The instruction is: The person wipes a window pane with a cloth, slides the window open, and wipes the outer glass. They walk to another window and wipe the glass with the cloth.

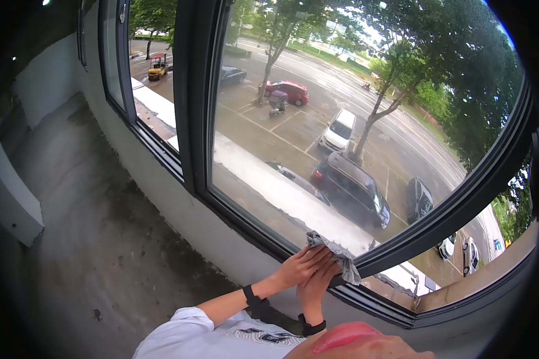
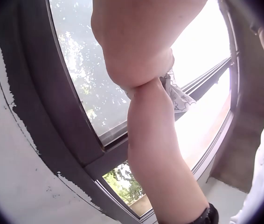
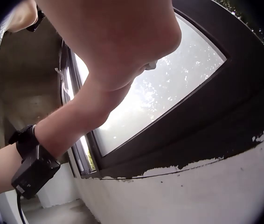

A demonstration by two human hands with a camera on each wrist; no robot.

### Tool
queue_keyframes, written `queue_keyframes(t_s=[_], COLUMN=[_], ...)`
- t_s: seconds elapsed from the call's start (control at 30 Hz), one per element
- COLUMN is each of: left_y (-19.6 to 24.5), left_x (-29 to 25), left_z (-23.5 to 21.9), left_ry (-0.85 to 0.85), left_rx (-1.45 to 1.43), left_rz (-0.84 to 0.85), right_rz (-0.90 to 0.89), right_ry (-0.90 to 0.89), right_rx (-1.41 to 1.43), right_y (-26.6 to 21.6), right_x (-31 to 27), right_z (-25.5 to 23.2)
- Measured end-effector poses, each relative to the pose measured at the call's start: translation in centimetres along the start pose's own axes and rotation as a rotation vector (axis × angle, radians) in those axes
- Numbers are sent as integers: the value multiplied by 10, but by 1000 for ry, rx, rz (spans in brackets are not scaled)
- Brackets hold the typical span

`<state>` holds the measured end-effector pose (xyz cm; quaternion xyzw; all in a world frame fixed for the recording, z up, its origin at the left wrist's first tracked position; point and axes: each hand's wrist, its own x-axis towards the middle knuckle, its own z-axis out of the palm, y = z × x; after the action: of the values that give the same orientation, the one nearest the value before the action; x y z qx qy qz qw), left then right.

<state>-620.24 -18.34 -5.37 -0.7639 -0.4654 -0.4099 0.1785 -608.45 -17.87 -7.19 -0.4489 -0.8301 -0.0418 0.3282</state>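
Observation:
A crumpled grey cloth with dark printed lines lies bunched at the lower corner of the large window pane, over its dark frame. My left hand and right hand overlap there, both holding the cloth with their fingers at its near side. Part of the cloth hangs out past the hands in the left wrist view. From the right wrist, only a small bit of cloth shows beyond the right hand. The fingers are hidden in both wrist views.
The dark window frame runs beside the hands, above a white wall with ragged paint edges. An opening in the window lies to the right. Bare concrete floor stretches left. Parked cars and trees are outside.

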Motion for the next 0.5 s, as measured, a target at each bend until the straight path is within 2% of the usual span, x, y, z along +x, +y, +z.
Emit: queue_keyframes(t_s=[0.1, 0.17, 0.27, 0.37, 0.5], left_y=[-5, -9, -23, -40, -53], left_x=[-30, -43, -73, -103, -151], left_z=[-16, -34, -56, -88, -146], left_ry=[-2, 27, 64, 99, 130], left_rx=[37, -3, 67, 228, 347], left_rz=[-93, -253, -378, -454, -580], right_rz=[-32, -64, -155, -253, -404], right_ry=[-78, -108, -163, -207, -402], right_rx=[134, 180, 290, 425, 594], right_y=[-28, -37, -63, -105, -167], right_x=[-6, -8, -9, -11, -18], right_z=[6, 14, 30, 44, 53])
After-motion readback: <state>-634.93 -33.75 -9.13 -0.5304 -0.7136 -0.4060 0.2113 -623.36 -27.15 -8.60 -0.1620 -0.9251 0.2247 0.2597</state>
